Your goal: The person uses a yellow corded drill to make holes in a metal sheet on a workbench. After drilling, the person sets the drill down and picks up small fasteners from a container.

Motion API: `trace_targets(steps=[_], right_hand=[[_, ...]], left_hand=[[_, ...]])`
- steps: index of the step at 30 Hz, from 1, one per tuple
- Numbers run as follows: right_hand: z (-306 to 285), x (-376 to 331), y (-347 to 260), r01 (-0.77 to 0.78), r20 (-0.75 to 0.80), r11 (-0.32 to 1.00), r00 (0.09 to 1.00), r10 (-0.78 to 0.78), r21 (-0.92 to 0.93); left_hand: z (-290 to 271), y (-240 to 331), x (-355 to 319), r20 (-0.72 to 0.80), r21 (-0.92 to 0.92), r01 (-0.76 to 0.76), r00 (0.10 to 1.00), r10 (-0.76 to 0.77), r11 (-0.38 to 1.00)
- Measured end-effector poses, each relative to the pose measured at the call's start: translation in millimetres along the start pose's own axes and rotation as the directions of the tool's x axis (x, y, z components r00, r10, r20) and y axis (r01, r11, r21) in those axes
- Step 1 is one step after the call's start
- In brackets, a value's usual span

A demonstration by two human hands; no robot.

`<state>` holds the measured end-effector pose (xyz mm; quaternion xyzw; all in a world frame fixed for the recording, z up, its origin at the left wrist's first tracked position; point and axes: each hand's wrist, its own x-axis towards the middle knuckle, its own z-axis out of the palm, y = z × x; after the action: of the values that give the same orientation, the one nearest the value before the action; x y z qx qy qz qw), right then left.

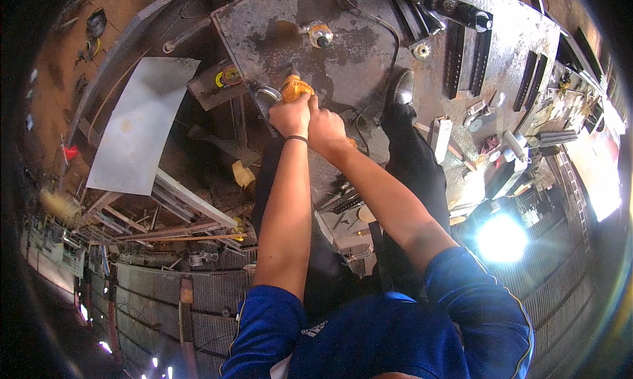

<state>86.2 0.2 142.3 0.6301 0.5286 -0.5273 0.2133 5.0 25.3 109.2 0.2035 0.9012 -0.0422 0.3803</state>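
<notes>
Both my arms reach forward over a dark, stained metal plate (362,62). A yellow power drill (296,87) is gripped between my hands, its dark front end pointing at the plate. My left hand (289,120) is closed around the drill body on its left side. Pressed against it, my right hand (328,128) is closed on the drill's rear and handle, which my fingers mostly hide. Whether the tip touches the plate I cannot tell. Just ahead stands a small round container with yellowish contents (320,34). A dark cable (395,42) runs across the plate.
My shoes (403,87) rest on the plate. At upper right lie a black angle grinder (455,11) and several perforated dark metal bars (456,62). A pale sheet (142,125) and a tape measure (229,77) lie left. Tools and scrap clutter the right side.
</notes>
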Motion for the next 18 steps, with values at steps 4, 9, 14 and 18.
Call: trace_targets(steps=[4, 9, 14, 18], right_hand=[[-3.1, 1.8, 0.4, 0.029, -0.004, 0.999, 1.000, -0.029, -0.030], [3.0, -1.2, -1.4, -0.024, -0.004, 0.996, 1.000, 0.024, 0.085], [8.1, -7.0, -9.6, -0.042, 0.019, 0.997, 0.999, 0.041, 0.068], [9.1, 1.1, -9.9, -0.057, 0.000, 0.994, 0.998, 0.057, 0.094]], left_hand=[[1.8, -4.6, 1.8, 0.008, -0.073, 0.038, 0.999, -0.038, 0.997], [1.3, -2.5, 4.6, 0.029, -0.012, -0.077, 0.997, 0.078, 0.997], [-5.3, -0.5, 6.4, 0.034, 0.065, -0.079, 0.996, 0.077, 0.995], [-11.8, 8.8, 3.6, 0.059, 0.038, -0.074, 0.996, 0.072, 0.996]])
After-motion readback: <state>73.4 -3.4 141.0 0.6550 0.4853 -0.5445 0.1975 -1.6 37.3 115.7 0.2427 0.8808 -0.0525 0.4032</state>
